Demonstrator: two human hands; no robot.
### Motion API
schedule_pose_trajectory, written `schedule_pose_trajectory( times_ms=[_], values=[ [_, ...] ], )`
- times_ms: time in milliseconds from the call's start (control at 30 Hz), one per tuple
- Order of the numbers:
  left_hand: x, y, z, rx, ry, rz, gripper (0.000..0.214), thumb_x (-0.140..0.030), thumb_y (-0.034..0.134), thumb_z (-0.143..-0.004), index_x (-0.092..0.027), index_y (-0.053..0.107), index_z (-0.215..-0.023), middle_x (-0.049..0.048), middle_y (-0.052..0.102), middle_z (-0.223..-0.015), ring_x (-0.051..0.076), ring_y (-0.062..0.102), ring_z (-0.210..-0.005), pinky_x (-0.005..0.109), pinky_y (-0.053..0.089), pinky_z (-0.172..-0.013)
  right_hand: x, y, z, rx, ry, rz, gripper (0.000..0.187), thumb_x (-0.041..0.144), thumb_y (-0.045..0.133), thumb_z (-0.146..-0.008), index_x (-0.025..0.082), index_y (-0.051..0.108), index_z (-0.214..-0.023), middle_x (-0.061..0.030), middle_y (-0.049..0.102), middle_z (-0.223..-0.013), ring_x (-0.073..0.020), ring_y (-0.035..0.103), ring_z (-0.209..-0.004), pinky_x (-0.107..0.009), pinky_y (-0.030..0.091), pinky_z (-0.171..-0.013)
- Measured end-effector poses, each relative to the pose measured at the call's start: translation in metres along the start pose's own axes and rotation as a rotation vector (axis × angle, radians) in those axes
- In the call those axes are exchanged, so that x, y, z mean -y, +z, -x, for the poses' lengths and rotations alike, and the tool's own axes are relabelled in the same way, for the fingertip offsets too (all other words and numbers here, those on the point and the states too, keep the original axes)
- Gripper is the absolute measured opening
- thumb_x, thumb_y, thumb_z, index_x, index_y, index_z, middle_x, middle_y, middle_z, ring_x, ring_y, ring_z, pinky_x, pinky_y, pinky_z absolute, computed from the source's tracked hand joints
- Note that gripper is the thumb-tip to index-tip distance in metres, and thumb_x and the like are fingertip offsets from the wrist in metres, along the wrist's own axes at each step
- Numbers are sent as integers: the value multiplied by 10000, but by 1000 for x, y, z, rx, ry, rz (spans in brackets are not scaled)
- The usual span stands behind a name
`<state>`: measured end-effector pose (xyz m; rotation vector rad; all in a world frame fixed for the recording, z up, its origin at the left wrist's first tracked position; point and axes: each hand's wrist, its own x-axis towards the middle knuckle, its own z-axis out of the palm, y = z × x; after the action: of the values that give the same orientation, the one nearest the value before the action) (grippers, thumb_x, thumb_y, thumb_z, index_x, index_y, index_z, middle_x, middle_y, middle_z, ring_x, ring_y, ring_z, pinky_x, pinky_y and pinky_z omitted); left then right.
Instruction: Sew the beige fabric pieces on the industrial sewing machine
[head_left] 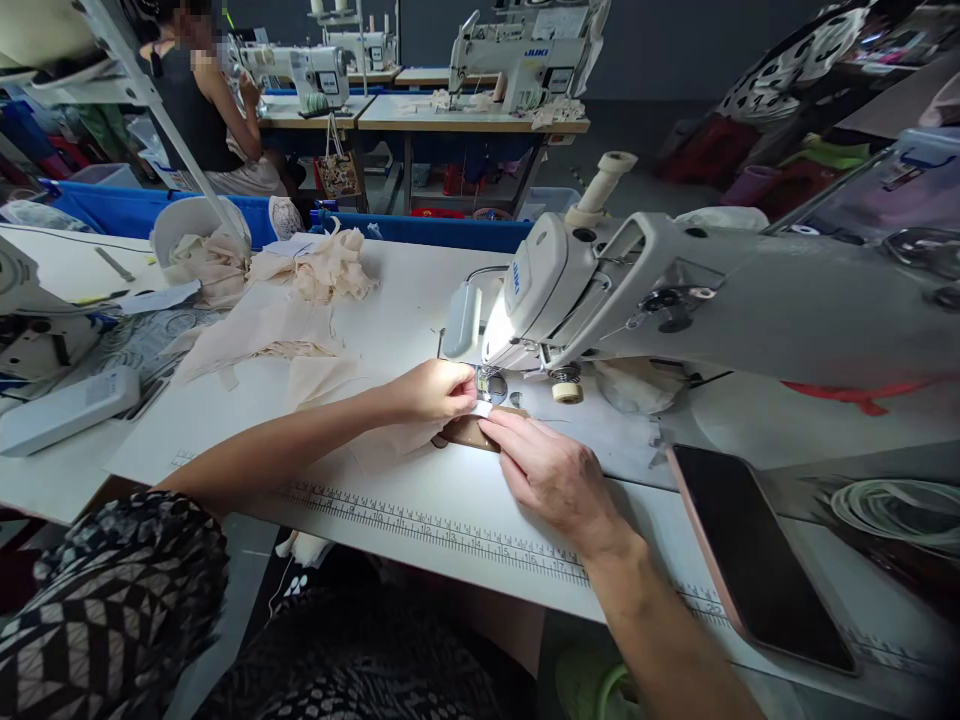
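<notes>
My left hand (pixel 435 390) is closed in a pinch on a small white label (pixel 481 408) just in front of the needle area of the sewing machine (pixel 600 290). My right hand (pixel 551 470) lies flat with fingers stretched out, its fingertips pressing the label and a brown piece (pixel 465 432) onto the machine bed. A cream fabric piece (pixel 330 385) runs under my left forearm toward the needle. The needle itself is partly hidden by my left fingers.
A dark phone (pixel 754 555) lies on the table at right. Cream fabric pieces (pixel 322 270) are heaped at the back left beside a white bucket (pixel 191 225). A printed ruler (pixel 450 535) runs along the table front. Another person (pixel 199 110) sits at a far machine.
</notes>
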<state>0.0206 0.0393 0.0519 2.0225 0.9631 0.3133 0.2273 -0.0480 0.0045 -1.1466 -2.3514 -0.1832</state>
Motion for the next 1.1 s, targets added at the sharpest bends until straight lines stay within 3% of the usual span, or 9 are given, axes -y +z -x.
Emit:
schedule_pose_trajectory(
  times_ms=[133, 267, 467, 733, 900, 1100],
  values=[
    [10, 8, -8, -56, -26, -150, 194, -87, 590, -882, -179, 537, -720, -17, 648, -703, 128, 576, -667, 254, 403, -620, 4, 1, -1, -11, 8, 12, 438, 40, 469, -901, 167, 750, -1213, -91, 777, -1238, -215, 753, -1017, -348, 628, -833],
    [14, 9, -10, -28, -45, -137, 181, -92, 584, -877, -184, 539, -727, -24, 649, -690, 133, 586, -669, 256, 403, -624, 4, 1, 0, -60, 9, -27, 412, 29, 452, -914, 166, 743, -1170, -71, 781, -1227, -198, 748, -1027, -320, 611, -834],
    [8, 7, -11, -55, -115, -125, 167, -111, 606, -851, -180, 560, -706, -19, 651, -703, 130, 580, -672, 257, 407, -625, 2, 1, 0, -111, 106, -51, 333, 69, 443, -956, 157, 748, -1058, -79, 779, -1049, -160, 718, -789, -281, 552, -663],
    [10, 8, -14, -59, -111, -172, 120, -163, 632, -847, -175, 606, -731, 6, 690, -755, 149, 607, -719, 277, 420, -649, 6, 1, -2, -59, 152, 11, 369, 96, 427, -966, 141, 750, -1137, -74, 735, -984, -153, 665, -731, -277, 514, -633],
    [13, 7, -14, -49, -57, -152, 113, -172, 608, -839, -171, 610, -726, 14, 697, -738, 156, 622, -704, 280, 428, -633, 8, 1, -2, 22, 186, 97, 425, 108, 425, -952, 189, 737, -1229, -54, 723, -982, -136, 623, -674, -268, 465, -582],
    [13, 7, -13, -41, -44, -282, 90, -211, 598, -876, -171, 656, -818, 26, 720, -812, 171, 640, -754, 282, 441, -642, 12, 2, -5, 61, 161, 178, 350, 164, 442, -983, 226, 757, -1122, -43, 706, -958, -123, 555, -619, -276, 355, -535]
  ],
)
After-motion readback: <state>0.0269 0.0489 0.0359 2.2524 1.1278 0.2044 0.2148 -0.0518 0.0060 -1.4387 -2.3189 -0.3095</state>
